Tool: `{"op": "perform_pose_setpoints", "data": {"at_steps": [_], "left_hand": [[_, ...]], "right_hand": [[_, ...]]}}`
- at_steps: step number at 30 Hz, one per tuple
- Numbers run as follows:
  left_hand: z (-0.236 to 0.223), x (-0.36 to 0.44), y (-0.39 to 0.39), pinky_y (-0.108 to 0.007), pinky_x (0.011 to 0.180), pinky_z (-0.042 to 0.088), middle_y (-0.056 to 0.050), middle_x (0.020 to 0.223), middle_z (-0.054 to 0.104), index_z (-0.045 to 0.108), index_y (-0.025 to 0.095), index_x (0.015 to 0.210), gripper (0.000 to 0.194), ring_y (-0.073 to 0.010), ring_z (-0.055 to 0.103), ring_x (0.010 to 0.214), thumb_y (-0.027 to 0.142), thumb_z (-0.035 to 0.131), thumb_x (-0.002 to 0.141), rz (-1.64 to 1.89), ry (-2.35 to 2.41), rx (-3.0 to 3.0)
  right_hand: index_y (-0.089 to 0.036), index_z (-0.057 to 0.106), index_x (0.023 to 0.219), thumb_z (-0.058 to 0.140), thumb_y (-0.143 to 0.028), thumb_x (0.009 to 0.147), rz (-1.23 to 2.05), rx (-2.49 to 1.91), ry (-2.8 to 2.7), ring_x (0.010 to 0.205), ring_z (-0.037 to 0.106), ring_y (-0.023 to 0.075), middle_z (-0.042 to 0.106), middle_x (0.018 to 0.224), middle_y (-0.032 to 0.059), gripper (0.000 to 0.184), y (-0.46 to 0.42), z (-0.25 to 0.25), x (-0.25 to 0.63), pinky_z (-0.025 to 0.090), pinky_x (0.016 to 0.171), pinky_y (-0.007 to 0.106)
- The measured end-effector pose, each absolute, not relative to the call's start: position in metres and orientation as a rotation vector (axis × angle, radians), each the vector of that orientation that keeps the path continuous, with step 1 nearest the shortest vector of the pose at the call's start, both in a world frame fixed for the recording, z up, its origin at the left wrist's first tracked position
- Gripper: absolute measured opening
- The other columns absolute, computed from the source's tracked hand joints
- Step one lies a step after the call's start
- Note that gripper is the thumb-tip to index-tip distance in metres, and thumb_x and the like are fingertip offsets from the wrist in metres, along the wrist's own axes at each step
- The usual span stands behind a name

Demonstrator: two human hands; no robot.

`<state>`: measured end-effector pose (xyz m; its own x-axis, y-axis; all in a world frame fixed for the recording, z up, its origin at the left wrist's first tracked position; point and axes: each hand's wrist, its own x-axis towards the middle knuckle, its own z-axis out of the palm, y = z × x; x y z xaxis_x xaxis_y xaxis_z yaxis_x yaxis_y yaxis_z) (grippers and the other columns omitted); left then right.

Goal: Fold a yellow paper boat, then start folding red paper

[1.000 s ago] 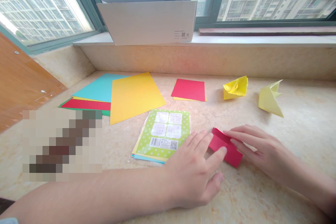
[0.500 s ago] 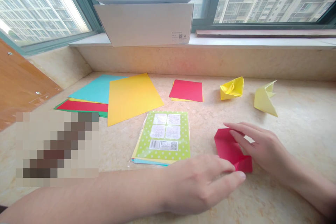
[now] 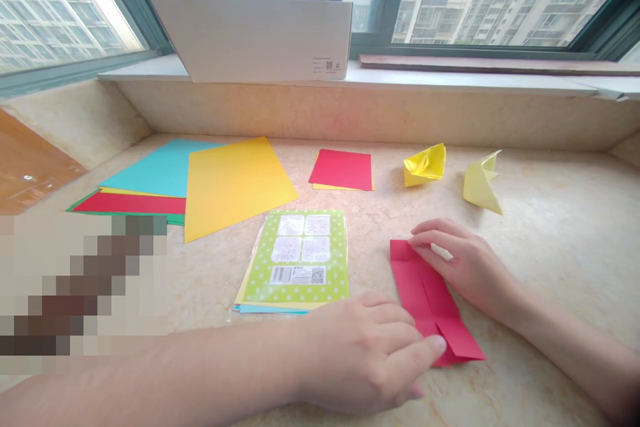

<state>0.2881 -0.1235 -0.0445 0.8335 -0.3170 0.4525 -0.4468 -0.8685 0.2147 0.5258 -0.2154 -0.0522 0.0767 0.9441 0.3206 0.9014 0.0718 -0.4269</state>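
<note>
A folded red paper strip [image 3: 434, 303] lies flat on the marble counter [image 3: 550, 240], running from upper left to lower right. My left hand [image 3: 373, 350] reaches in from the left, its fingers pressed together on the strip's near end. My right hand [image 3: 463, 260] rests on the far end, fingertips flat and bent at the upper corner. Both hands press the paper down against the counter.
A green dotted paper pack [image 3: 295, 260] lies left of the strip. Large yellow [image 3: 233, 183], teal and red sheets lie farther left. A red square [image 3: 343, 169] and two yellow folded models [image 3: 425, 165] [image 3: 481, 181] sit behind. A white box [image 3: 260, 33] stands on the sill.
The red paper has been turned and laid out long and flat. My left hand slid to its near end; my right hand shifted to its far end.
</note>
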Motion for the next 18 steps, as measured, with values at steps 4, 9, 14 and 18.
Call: {"op": "perform_pose_setpoints", "data": {"at_steps": [4, 9, 14, 18], "left_hand": [[-0.041, 0.288, -0.123, -0.037, 0.089, 0.053, -0.010, 0.098, 0.070, 0.068, 0.008, 0.109, 0.036, -0.0235, 0.066, 0.097, 0.034, 0.044, 0.105, 0.455, -0.584, 2.756], [-0.038, 0.286, -0.122, -0.038, 0.097, 0.050, -0.012, 0.108, 0.069, 0.068, 0.011, 0.106, 0.037, -0.0258, 0.064, 0.110, 0.037, 0.041, 0.106, 0.399, -0.535, 2.829], [-0.041, 0.283, -0.123, -0.043, 0.108, 0.045, -0.016, 0.126, 0.065, 0.068, 0.013, 0.108, 0.039, -0.0294, 0.058, 0.125, 0.039, 0.040, 0.105, 0.438, -0.433, 2.889], [-0.042, 0.282, -0.124, -0.044, 0.111, 0.042, -0.017, 0.124, 0.067, 0.065, 0.008, 0.121, 0.044, -0.0312, 0.058, 0.124, 0.041, 0.039, 0.105, 0.430, -0.349, 2.912]], "right_hand": [[-0.024, 0.074, 0.098, 0.049, -0.028, 0.103, 0.062, -1.836, -1.893, 0.092, 0.066, 0.0226, 0.071, 0.100, 0.0061, 0.026, -0.218, -0.052, 0.528, 0.056, 0.081, 0.039], [-0.029, 0.073, 0.119, 0.049, -0.031, 0.104, 0.139, -1.790, -2.043, 0.100, 0.069, 0.0241, 0.073, 0.113, 0.0058, 0.029, -0.233, -0.054, 0.530, 0.057, 0.086, 0.042], [-0.035, 0.071, 0.128, 0.053, -0.037, 0.101, 0.047, -1.787, -2.183, 0.112, 0.067, 0.0292, 0.070, 0.127, 0.0047, 0.032, -0.242, -0.060, 0.536, 0.057, 0.093, 0.047], [-0.034, 0.064, 0.139, 0.056, -0.043, 0.099, 0.005, -1.836, -2.212, 0.123, 0.062, 0.0335, 0.065, 0.139, 0.0062, 0.041, -0.241, -0.066, 0.538, 0.056, 0.099, 0.052]]}}
